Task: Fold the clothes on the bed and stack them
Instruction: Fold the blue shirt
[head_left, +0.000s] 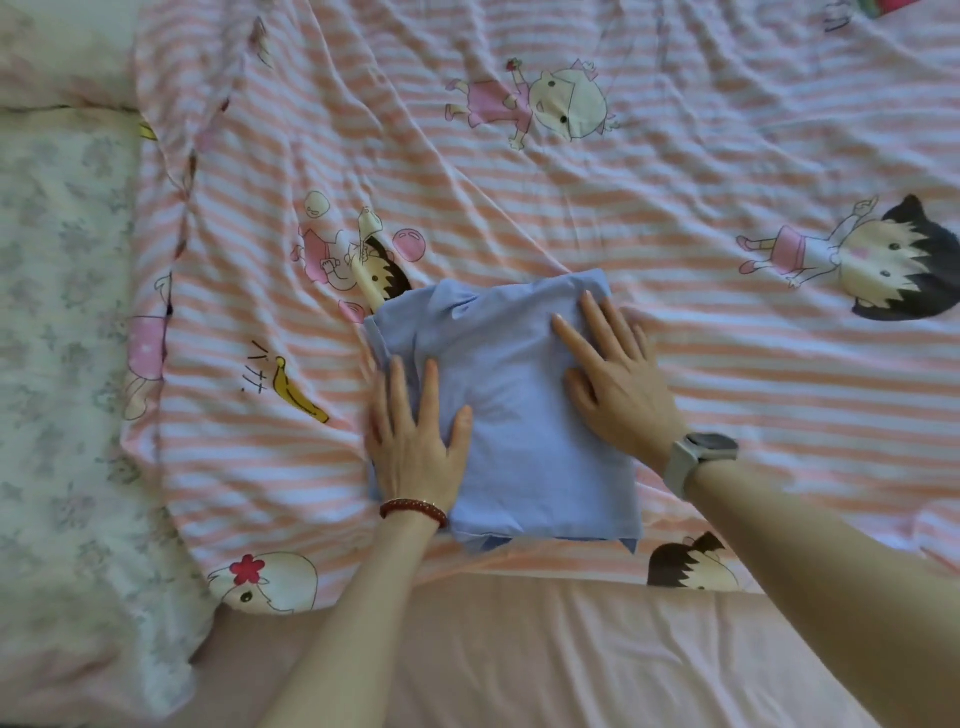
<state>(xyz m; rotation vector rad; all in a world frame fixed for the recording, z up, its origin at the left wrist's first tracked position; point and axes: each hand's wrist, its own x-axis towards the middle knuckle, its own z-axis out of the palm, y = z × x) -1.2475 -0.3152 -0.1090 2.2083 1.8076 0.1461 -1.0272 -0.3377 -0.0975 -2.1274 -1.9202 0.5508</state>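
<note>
Shirt, light blue and already folded into a rough rectangle, lies at the centre of the frame on the striped cartoon quilt. The left hand and right hand both rest flat on it, fingers straight, gripping nothing. Lifting it carelessly could let the loose lower layers spill open, since an edge already peeks out below.
</note>
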